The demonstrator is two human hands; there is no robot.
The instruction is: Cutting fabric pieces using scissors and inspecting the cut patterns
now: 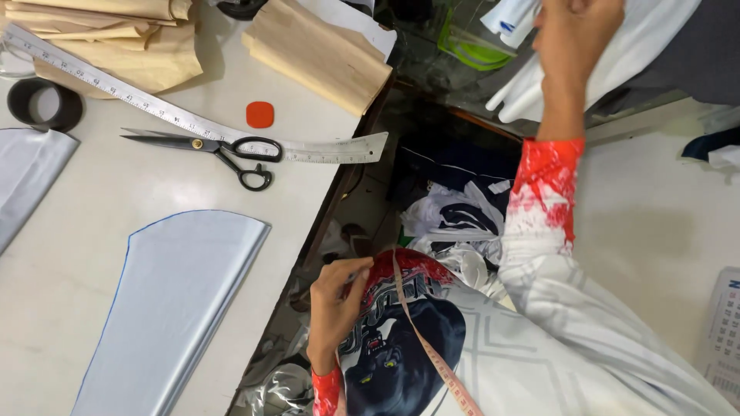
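My left hand (335, 302) rests against my chest with its fingers curled on the front of my printed shirt, right beside a measuring tape (420, 331) that hangs down over it. My right hand (574, 35) is stretched out to the top right and grips a piece of white fabric (640, 46) lying on the far surface. A cut pale grey fabric panel (173, 300) lies flat on the white table (92, 208) at the left, away from both hands.
Black-handled scissors (212, 150) and a long curved metal ruler (193, 119) lie on the table, with an orange chalk piece (260, 114), a black tape roll (42, 104) and tan paper patterns (324, 54). Fabric scraps (455, 219) fill the gap between tables.
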